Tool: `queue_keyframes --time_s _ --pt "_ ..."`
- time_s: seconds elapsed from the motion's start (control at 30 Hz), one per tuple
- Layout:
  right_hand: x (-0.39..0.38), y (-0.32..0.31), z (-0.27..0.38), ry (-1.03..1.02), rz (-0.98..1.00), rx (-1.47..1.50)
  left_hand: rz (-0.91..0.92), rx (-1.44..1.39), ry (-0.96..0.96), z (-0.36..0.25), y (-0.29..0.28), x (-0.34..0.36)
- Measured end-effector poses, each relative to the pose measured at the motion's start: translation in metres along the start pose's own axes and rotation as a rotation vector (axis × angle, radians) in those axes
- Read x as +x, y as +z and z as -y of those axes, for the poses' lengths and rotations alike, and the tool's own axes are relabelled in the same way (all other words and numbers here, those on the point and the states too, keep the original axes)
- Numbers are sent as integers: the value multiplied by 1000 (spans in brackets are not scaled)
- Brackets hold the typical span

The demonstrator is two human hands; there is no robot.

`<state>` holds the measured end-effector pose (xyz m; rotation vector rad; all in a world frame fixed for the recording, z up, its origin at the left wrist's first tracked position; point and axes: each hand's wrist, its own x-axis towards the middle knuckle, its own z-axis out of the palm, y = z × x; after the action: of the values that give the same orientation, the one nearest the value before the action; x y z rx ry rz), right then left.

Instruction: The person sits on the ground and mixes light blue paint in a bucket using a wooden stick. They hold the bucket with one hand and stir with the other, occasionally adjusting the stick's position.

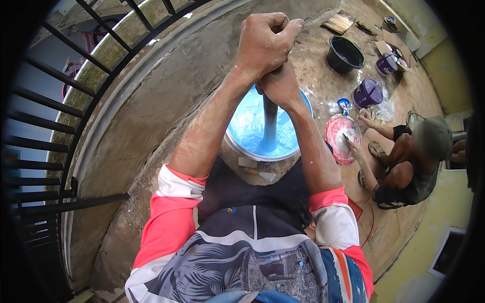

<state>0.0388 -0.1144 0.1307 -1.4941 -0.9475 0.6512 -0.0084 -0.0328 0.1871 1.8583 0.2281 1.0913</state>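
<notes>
"Concrete floor (316,65) all about you, dusty and splashed with white. Taking straight ahead as twelve, what's closest?"

"My own two hands, up at twelve. Both are clenched and stacked, my left hand (268,43) on top, touching my right hand (280,83) below. They're wrapped round a grey stick (270,123); its upper end is hidden in my grip."

"And the lower end?"

"Down in bright blue paint (245,118), inside a white-rimmed bucket (262,158), also at twelve, just in front of my legs. On the floor at the bucket's six o'clock lie a small pale block (247,162) and a scraper (266,176), blade toward my right."

"Anyone near you?"

"At three o'clock a co-worker (417,166) in a cap squats beside a round red lid (331,136) smeared with white. One of their hands has a thin tool over it; what kind, I can't make out."

"Further out?"

"Purple bucket (367,94) at two, a small blue packet (344,106) near it. Beyond that, a black basin (333,63) between one and two, and another purple bucket (386,64) at two. Off from eight round to eleven, a black railing (98,201) curves past a concrete ledge (151,101)."
</notes>
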Motion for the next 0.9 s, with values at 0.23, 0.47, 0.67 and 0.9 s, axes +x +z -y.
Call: queue_keyframes --time_s 0.23,0.47,0.67,0.9 --pt "20 9 -7 -486 -287 -112 17 106 224 -13 0 11" --pt "26 30 -150 -417 -244 -185 146 97 196 81 11 -49" --pt "-5 49 -207 -300 -267 -212 213 130 -107 126 15 -94" --pt "10 33 -159 -2 -4 -36 29 59 -287 125 10 -68"
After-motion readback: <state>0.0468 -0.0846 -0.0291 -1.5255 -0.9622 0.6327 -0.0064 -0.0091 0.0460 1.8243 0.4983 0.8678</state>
